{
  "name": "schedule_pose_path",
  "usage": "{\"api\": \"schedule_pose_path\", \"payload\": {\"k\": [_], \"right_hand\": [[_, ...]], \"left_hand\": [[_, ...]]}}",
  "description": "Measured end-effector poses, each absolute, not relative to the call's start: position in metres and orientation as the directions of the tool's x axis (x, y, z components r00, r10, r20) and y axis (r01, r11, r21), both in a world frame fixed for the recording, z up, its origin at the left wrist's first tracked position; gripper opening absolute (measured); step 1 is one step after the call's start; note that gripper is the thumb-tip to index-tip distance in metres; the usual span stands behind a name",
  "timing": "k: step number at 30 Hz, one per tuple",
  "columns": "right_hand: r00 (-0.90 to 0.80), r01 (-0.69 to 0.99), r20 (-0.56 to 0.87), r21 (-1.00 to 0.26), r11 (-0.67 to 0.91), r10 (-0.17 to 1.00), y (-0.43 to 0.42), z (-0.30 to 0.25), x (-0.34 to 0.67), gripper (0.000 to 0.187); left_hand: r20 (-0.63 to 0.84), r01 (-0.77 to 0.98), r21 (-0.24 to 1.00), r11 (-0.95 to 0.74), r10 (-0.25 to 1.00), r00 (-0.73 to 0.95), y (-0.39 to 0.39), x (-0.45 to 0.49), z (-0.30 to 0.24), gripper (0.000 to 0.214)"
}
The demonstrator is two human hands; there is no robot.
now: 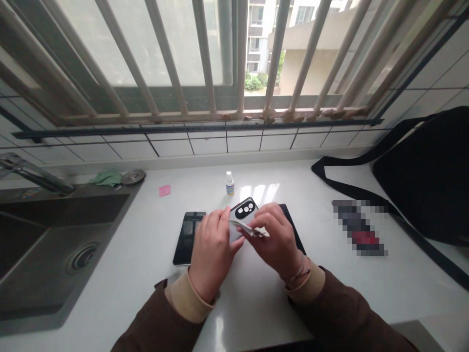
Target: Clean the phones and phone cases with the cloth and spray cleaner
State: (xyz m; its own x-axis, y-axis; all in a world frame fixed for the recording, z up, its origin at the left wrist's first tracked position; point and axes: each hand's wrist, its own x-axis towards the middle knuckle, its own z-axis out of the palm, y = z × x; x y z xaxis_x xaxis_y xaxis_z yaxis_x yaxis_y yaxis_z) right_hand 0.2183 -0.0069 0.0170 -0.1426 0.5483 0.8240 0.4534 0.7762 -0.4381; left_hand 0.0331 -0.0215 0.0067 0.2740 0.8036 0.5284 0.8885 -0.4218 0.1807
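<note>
Left hand (212, 244) grips one phone (242, 214); right hand (274, 239) pinches one white sachet (246, 228).

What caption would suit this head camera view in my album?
Left hand holds a phone, right hand pinches a small white strip, above a white counter.
</note>
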Motion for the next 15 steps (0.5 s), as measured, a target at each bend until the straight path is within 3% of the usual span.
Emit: {"api": "schedule_pose_path", "payload": {"k": [2, 4, 10, 15], "right_hand": [[-0.204, 0.384, 0.834, -0.413, 0.826, 0.512, -0.011, 0.017, 0.213, 0.020], [-0.167, 0.427, 0.832, -0.423, 0.799, 0.529, -0.011, 0.016, 0.211, 0.018], [0.141, 0.546, 0.673, -0.664, 0.510, 0.726, -0.003, 0.017, 0.214, 0.016], [0.257, 0.490, 0.586, -0.764, 0.419, 0.768, 0.006, 0.013, 0.221, 0.028]], "left_hand": [[0.553, 0.900, 0.131, -0.415, 0.784, 0.281, -0.023, 0.034, 0.007, 0.054], [0.570, 0.893, 0.099, -0.439, 0.761, 0.311, -0.025, 0.036, 0.009, 0.053], [0.627, 0.829, -0.025, -0.559, 0.637, 0.448, -0.035, 0.044, 0.018, 0.034], [0.623, 0.824, -0.040, -0.565, 0.631, 0.463, -0.038, 0.046, 0.022, 0.044]]}}
